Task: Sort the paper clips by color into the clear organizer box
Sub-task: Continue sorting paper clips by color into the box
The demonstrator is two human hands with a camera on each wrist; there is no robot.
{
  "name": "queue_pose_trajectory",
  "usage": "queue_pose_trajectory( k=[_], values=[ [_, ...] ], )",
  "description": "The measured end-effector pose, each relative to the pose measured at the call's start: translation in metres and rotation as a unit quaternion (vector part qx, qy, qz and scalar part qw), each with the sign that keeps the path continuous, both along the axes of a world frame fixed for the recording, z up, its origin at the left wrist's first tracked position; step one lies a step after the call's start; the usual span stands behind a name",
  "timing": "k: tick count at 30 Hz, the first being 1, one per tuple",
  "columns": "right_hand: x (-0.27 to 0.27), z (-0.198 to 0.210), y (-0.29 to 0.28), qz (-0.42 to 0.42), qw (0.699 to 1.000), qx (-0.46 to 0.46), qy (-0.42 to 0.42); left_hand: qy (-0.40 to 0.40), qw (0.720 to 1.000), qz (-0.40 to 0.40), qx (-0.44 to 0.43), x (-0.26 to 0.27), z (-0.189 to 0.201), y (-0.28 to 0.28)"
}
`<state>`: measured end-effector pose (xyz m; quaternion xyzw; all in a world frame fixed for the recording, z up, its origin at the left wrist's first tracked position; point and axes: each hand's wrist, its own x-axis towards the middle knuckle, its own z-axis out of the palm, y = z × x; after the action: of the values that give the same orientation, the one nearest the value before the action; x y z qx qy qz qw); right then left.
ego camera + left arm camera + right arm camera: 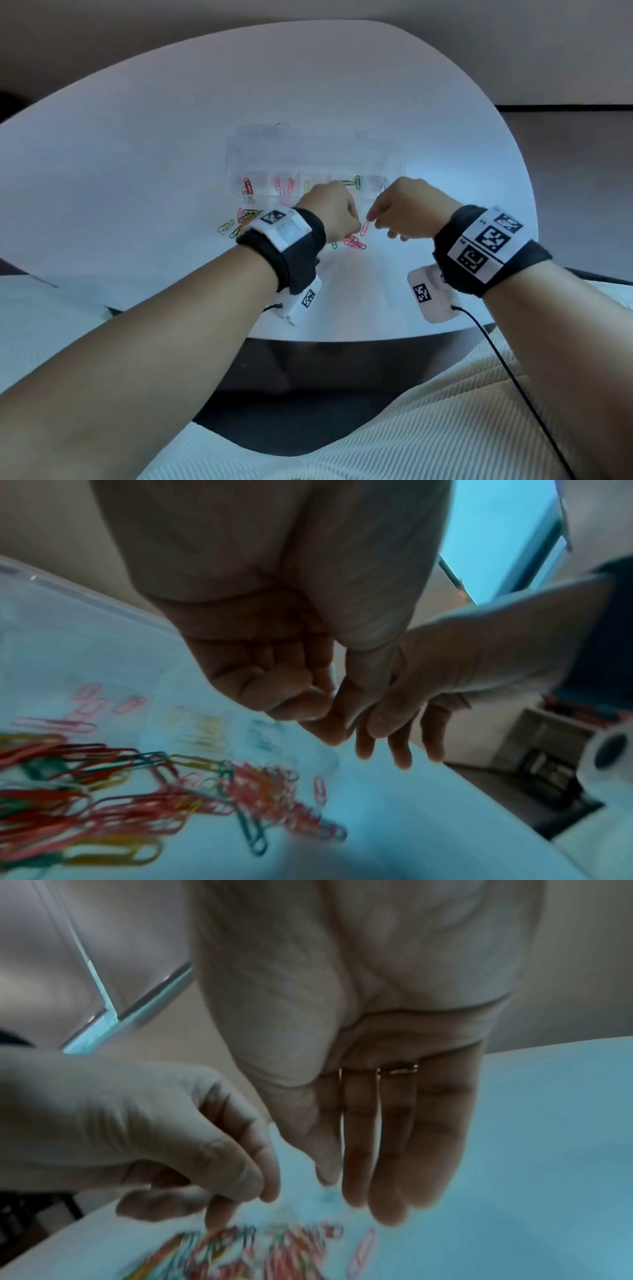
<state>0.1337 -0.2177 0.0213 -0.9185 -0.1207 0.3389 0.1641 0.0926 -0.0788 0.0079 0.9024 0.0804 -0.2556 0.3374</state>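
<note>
The clear organizer box (308, 157) lies open on the white table (171, 154). Its front row holds red (247, 186), pink (283, 189), yellow (306, 186) and green clips (354, 181). My left hand (342, 216) hovers in front of it with curled fingers, thumb tip against the index finger (322, 704); I see no clip in the pinch. My right hand (387, 222) hangs beside it, fingers (394, 1150) straight and pointing down, holding nothing. One pink clip (364, 228) lies just below the right index finger. A mixed pile of clips (354, 242) sits under both hands.
A second tangle of mixed clips (241, 221) lies left of my left wrist, in front of the box. The table's near edge (342, 337) runs just behind my wrists. A black cable (507, 370) trails from the right wrist unit across my cream-clothed lap.
</note>
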Motion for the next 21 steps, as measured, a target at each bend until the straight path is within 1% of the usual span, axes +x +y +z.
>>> queue_pose_trajectory(
  k=[3,5,8,11,16,18,21],
  values=[
    [-0.005,-0.019,0.001,0.073,0.996,-0.023,-0.039,-0.012,0.992,-0.096,0.082,-0.009,-0.016,-0.003],
    [-0.009,-0.032,0.001,0.091,0.994,-0.024,-0.047,-0.028,0.985,-0.129,0.116,-0.014,-0.029,-0.007],
    [-0.012,-0.05,0.0,0.09,0.992,-0.043,-0.07,-0.037,0.983,-0.132,0.12,-0.016,-0.044,-0.006],
    [-0.011,-0.058,-0.002,0.046,0.993,-0.036,-0.098,-0.036,0.987,-0.116,0.108,-0.018,-0.053,-0.002],
    [-0.007,-0.058,-0.006,-0.019,0.996,-0.033,-0.079,-0.056,0.988,-0.099,0.108,-0.023,-0.063,0.006],
    [-0.007,-0.059,-0.006,-0.03,0.996,-0.046,-0.072,-0.066,0.986,-0.101,0.113,-0.025,-0.063,0.008],
    [-0.008,-0.061,-0.005,-0.022,0.996,-0.063,-0.051,-0.083,0.981,-0.124,0.124,-0.027,-0.063,0.006]
  ],
)
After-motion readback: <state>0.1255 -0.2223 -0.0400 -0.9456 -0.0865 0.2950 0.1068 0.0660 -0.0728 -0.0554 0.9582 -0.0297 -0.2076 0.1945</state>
